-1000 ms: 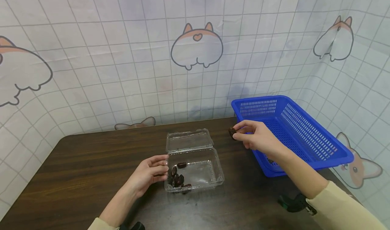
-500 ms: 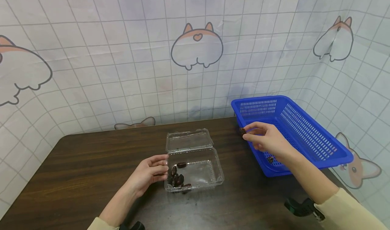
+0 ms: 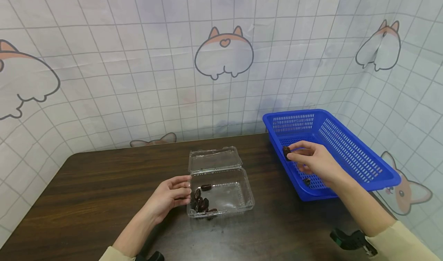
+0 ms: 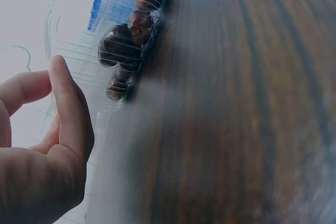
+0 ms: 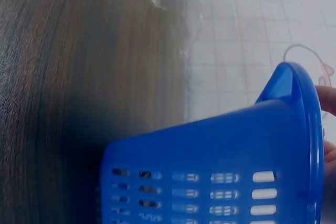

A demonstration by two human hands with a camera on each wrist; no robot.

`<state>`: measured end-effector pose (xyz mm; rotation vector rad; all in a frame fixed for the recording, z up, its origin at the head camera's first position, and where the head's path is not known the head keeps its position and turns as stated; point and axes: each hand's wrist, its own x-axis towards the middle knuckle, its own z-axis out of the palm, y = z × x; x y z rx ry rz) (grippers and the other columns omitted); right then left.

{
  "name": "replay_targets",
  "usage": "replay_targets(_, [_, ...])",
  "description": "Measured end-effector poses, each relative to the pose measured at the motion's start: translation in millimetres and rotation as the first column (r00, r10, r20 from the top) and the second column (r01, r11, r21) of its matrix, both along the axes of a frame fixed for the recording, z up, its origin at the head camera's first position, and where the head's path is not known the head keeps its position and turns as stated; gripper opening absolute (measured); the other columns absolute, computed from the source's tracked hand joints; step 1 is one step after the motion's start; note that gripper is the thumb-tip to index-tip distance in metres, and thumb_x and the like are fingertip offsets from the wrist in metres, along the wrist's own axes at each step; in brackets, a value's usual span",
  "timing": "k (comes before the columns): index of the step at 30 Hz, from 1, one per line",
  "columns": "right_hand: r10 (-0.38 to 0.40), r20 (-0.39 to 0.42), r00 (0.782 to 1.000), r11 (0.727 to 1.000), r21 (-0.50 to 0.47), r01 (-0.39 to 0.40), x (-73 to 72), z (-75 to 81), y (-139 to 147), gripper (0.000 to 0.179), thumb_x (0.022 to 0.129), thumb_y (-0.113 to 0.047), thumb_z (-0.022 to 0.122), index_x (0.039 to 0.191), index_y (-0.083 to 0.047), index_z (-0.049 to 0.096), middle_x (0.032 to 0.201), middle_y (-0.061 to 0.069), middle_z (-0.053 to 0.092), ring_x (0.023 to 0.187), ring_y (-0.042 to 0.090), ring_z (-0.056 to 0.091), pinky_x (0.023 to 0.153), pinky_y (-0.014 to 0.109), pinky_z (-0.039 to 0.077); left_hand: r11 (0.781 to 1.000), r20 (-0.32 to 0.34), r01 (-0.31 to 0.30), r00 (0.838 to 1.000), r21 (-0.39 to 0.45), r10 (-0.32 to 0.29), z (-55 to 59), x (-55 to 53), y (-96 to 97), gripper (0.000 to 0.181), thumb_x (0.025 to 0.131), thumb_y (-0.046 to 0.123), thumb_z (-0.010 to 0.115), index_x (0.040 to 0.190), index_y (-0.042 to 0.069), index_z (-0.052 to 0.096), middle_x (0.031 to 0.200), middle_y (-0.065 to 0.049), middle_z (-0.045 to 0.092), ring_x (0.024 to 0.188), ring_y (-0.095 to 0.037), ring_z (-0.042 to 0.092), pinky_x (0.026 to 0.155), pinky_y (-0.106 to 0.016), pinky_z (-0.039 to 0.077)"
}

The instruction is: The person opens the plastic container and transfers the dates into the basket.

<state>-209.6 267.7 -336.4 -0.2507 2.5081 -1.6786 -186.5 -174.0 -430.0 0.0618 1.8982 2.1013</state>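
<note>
A dark brown, wrinkled date [image 3: 286, 152] is pinched between the thumb and fingers of my right hand [image 3: 316, 162], over the left rim of the blue basket [image 3: 363, 155]. In the right wrist view the basket wall [image 5: 210, 137] hides most of that hand. Another small dark date [image 3: 307, 182] lies on the basket's floor. My left hand [image 3: 169, 196] rests its extended fingers against the left side of a clear plastic clamshell box [image 3: 228, 197]. Several dates [image 3: 203, 204] sit in the box's front left corner, seen through its wall in the left wrist view.
The box's lid [image 3: 215, 159] stands open toward the back. Both containers are on a dark wood-grain table [image 3: 114, 184]. A white grid-patterned curtain [image 3: 155, 61] closes off the back and right side, close behind the basket.
My right hand has moved to the right with the date, from left of the basket to over its rim. The date inside the basket has come into view. My left hand stays put.
</note>
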Motion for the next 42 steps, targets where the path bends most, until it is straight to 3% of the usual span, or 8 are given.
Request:
replay_targets(20, [-0.046,-0.004,0.999,0.999,0.008,0.046,1.9,-9.6,25.5,0.046,0.101,-0.025,0.069,0.135,0.003,0.057,0.093,0.000,0.065,0.066,0.017,0.055,0.053,0.027,0.043,1.000,0.000,-0.015,1.000,0.002,0.015,0.4,0.3,1.3,0.054,0.096,-0.003,0.064,0.145,-0.011,0.042,0.108,-0.010,0.060,0.083,-0.015,0.063,0.078,-0.030,0.061])
replay_targets(35, [-0.059,0.000,0.998,0.998,0.021,0.059,2.4,-11.1,31.6,0.046,0.101,-0.026,0.068,0.134,0.004,0.058,0.097,0.002,0.063,0.068,0.016,0.054,0.053,0.028,0.044,1.000,-0.004,-0.008,1.000,-0.001,0.008,1.2,1.1,1.0,0.054,0.096,-0.002,0.064,0.145,-0.011,0.042,0.108,-0.010,0.060,0.083,-0.015,0.062,0.078,-0.030,0.061])
replay_targets(42, [-0.056,-0.004,0.998,0.998,0.028,0.056,1.4,-12.1,32.8,0.039,0.101,-0.027,0.068,0.127,0.001,0.062,0.095,0.001,0.064,0.067,0.018,0.055,0.051,0.028,0.044,1.000,-0.004,-0.005,1.000,-0.002,0.005,1.5,1.3,0.7,0.054,0.097,-0.002,0.063,0.146,-0.011,0.042,0.109,-0.010,0.061,0.084,-0.015,0.062,0.079,-0.031,0.061])
